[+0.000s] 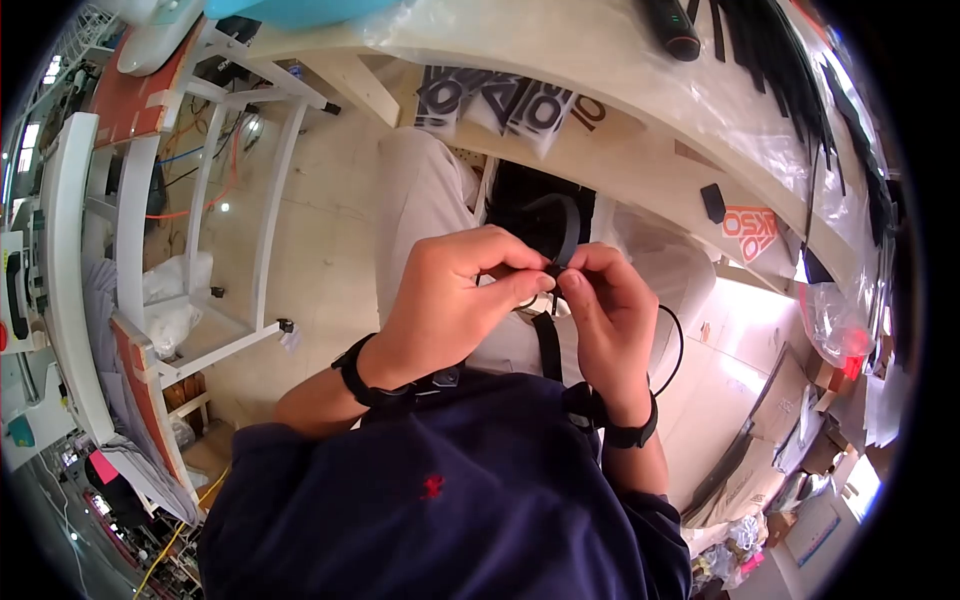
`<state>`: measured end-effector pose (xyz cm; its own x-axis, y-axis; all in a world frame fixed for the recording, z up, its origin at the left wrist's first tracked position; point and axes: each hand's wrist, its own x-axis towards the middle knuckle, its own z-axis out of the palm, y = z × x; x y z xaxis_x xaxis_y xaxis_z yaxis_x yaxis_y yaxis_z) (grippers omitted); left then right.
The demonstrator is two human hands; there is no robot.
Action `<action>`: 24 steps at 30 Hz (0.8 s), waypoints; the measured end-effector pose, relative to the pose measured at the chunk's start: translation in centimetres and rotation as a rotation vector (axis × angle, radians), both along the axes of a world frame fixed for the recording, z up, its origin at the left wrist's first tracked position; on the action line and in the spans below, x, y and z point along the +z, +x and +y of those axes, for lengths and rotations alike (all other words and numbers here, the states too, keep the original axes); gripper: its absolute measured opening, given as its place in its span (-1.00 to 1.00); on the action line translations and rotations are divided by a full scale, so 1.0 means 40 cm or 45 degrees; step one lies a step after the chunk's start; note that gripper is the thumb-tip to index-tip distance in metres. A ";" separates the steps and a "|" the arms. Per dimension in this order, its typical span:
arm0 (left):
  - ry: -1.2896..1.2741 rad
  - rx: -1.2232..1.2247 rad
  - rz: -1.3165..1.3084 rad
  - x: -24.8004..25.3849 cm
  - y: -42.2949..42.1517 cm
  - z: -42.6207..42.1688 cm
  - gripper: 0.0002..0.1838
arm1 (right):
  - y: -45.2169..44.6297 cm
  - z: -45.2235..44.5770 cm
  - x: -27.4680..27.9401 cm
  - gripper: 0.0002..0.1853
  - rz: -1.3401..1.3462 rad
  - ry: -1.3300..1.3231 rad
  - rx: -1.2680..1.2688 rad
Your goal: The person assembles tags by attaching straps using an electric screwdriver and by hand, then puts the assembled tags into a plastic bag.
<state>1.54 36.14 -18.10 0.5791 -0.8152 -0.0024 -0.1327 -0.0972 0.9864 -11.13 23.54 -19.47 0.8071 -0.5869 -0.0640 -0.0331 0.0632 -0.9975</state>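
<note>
Right, biggest first: plastic-covered bench [560, 40] spans the top of my feed, bundle of black strips [785, 75] at its right. Pale trousers [425, 190] below; the work is held over the lap, off the bench top.

Left hand [455, 295]: thumb and forefinger pinched together at the joint. Right hand [612, 310]: same, closed on the dark strip [571, 232], which arcs up from between the fingertips. Can't resolve what's inside the pinch.

Thin black cable [681, 345] loops just outside the right hand.

Risks as I see them: nothing shows under the joint, so a slipped pinch likely drops it in the lap. Strip looks springy; easing one side could twist it out of line. Cable could snag if the right wrist swings outward.
</note>
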 end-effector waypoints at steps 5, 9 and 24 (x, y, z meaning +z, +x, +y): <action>-0.012 0.053 0.301 -0.015 0.000 0.009 -0.90 | 0.011 0.008 -0.004 -0.92 0.046 -0.074 -0.015; -0.041 0.073 0.411 -0.011 -0.005 0.009 -0.94 | 0.016 0.007 -0.003 -0.92 0.082 -0.122 -0.010; -0.042 0.079 0.540 -0.059 0.025 0.009 -0.93 | 0.057 -0.051 0.114 -0.82 0.276 -0.473 0.184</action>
